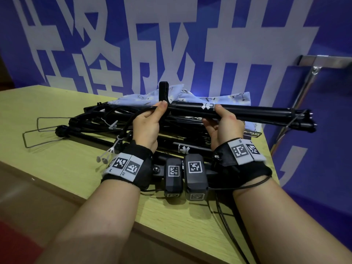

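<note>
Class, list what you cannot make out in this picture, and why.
Head view throughout.
White logo on the folded stand: partly under the right hand, too small to read.
Pile of black stands: middle hidden behind the left hand and right hand.
Blue cloth: lower part behind the folded stand.
Banner lettering: cut by the top edge.

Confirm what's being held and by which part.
A folded black stand, held level by both hands. The left hand grips its tube just below the black strap; the right hand grips mid-tube, beside the white logo.
</note>
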{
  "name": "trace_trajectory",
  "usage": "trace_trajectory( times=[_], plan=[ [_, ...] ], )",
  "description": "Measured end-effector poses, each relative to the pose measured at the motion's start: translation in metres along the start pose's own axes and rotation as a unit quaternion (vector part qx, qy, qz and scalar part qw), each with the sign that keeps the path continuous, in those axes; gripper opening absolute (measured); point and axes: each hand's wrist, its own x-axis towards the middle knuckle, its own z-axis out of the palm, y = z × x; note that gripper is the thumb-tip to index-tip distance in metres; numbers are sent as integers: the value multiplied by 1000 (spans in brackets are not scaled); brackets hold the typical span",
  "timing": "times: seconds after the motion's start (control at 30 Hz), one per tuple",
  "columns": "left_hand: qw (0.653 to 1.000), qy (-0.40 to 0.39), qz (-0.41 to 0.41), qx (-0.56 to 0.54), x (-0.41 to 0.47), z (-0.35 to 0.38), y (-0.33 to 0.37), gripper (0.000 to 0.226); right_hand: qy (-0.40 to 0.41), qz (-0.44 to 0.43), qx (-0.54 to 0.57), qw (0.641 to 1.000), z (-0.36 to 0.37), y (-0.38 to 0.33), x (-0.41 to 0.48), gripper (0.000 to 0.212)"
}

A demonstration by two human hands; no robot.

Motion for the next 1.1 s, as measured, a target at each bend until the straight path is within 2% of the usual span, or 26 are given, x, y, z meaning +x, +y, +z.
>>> trace_trajectory(
  times=[0.2, 0.4, 0.57, 0.67, 0.77, 0.93, 1.03, 1.1],
  plan=[
    [998, 30, -16, -44, 6, -3, -2, 19, -10, -8, 3, 1000, 3, -3, -11, 45],
    [998, 24, -33, -57, 10, -5, -4, 27, -5, -5, 1, 1000, 3, -4, -13, 48],
    [997, 27, -38, -61, 10, -5, -5, 28, -8, -7, -8, 1000, 3, -4, -15, 42],
    [998, 9, -39, -55, 15, -7, -8, 39, -4, -16, -4, 1000, 3, -4, -14, 43],
    [996, -23, -64, -54, 18, -10, -7, 57, -8, -1, -11, 1000, 2, -4, -14, 27],
    [994, -33, -77, -71, 20, -12, -7, 61, -1, -3, -23, 1000, 4, -3, -14, 45],
    [994, -28, -80, -67, 21, -14, -8, 74, -7, 5, -25, 1000, 3, -1, -11, 48],
    [994, -24, -81, -72, 23, -14, -10, 70, -10, 11, -25, 1000, 2, 1, -9, 50]
  ],
)
